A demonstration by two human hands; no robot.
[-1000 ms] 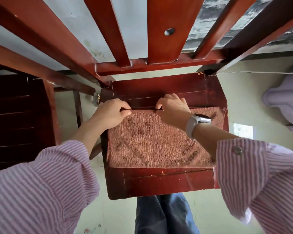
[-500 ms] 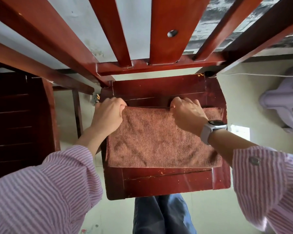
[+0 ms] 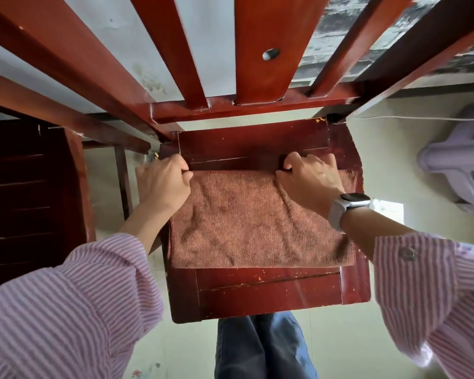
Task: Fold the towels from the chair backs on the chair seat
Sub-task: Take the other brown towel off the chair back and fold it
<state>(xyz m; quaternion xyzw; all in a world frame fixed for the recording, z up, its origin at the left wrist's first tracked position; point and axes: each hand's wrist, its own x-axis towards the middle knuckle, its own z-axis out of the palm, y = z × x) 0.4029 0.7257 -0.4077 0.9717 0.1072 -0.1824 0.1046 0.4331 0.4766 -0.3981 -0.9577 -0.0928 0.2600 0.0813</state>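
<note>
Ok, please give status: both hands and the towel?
Left hand grips towel's far left corner. Right hand grips far right edge. Towel flat on chair seat. Nothing in the way.

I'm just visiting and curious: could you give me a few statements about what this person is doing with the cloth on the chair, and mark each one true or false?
1. A brown towel lies on the red wooden chair seat. True.
2. The left hand and the right hand both grip the towel's far edge. True.
3. The towel hangs over the chair back. False: it lies on the seat; the slats are bare.
4. A watch sits on the left wrist. False: it is on the right wrist.
5. The person wears striped sleeves. True.
6. The towel covers the whole seat. False: bare wood shows in front of and behind it.
</note>
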